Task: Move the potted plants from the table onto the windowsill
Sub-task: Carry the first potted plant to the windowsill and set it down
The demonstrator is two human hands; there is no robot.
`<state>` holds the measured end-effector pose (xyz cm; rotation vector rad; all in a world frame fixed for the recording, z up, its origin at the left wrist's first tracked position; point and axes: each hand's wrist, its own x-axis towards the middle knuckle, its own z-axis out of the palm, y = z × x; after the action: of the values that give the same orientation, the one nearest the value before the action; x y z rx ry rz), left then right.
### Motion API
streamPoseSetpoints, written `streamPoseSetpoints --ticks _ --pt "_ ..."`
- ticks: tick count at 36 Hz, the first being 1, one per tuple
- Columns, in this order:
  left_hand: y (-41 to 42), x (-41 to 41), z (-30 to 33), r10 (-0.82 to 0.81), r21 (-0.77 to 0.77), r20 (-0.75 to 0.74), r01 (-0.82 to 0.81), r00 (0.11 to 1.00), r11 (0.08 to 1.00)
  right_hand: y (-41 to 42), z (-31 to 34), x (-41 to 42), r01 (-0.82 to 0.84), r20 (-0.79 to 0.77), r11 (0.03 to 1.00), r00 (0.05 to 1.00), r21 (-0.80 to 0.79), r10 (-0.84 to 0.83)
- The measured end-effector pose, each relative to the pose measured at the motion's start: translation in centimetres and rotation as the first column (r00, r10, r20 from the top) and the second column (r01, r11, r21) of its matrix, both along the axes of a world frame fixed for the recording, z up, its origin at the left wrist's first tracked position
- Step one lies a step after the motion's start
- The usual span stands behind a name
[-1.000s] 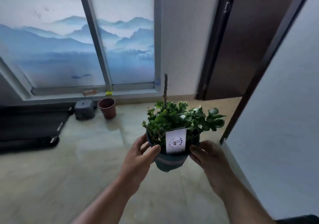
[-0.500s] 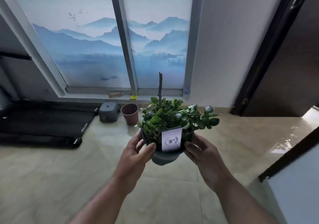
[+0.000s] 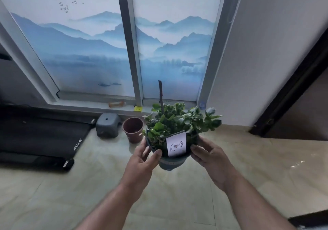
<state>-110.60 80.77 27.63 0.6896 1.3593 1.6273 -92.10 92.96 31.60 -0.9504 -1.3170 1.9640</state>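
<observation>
A potted plant (image 3: 179, 123) with green leaves, a bare upright stick and a white label sits in a dark blue-grey pot (image 3: 170, 164), held in the air in front of me. My left hand (image 3: 143, 157) grips the pot's left side and my right hand (image 3: 207, 153) grips its right side. The low windowsill (image 3: 85, 102) runs beneath the window with a blue mountain scene, beyond the pot. No table is in view.
An empty brown pot (image 3: 133, 129) and a grey block (image 3: 108, 127) stand on the floor below the sill. A black treadmill (image 3: 40, 139) lies at left. An orange bottle (image 3: 116, 104) and a yellow tag (image 3: 138, 108) lie on the sill. A dark door frame (image 3: 291, 91) is at right.
The view has swung left and closer to the window, which now fills the top of the frame. Both hands keep holding the potted plant, which stays centred in front of me.
</observation>
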Motion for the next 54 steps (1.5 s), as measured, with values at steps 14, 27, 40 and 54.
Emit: streamPoseSetpoints --ticks 14,27,40,54 --pt "21.9 -11.2 -3.7 0.066 -0.137 -0.082 -0.077 0.994 0.988 23.0 -4.2 -11.9 -0.033 0.161 0.999 0.986 -0.002 0.033" --pt "37.7 -21.5 -5.0 0.128 -0.165 -0.02 -0.13 0.992 0.978 41.2 -5.6 -23.9 -0.149 0.247 0.988 0.957 -0.041 0.155" --pt "50.8 -39.5 -14.4 0.159 -0.316 0.044 -0.137 0.986 0.939 54.9 -13.6 -42.7 -0.153 0.405 0.982 0.895 -0.114 0.187" --pt "64.3 -51.3 -29.3 0.29 -0.453 0.013 -0.253 0.957 0.855 69.0 -31.9 -56.6 -0.122 0.505 0.982 0.844 -0.144 0.179"
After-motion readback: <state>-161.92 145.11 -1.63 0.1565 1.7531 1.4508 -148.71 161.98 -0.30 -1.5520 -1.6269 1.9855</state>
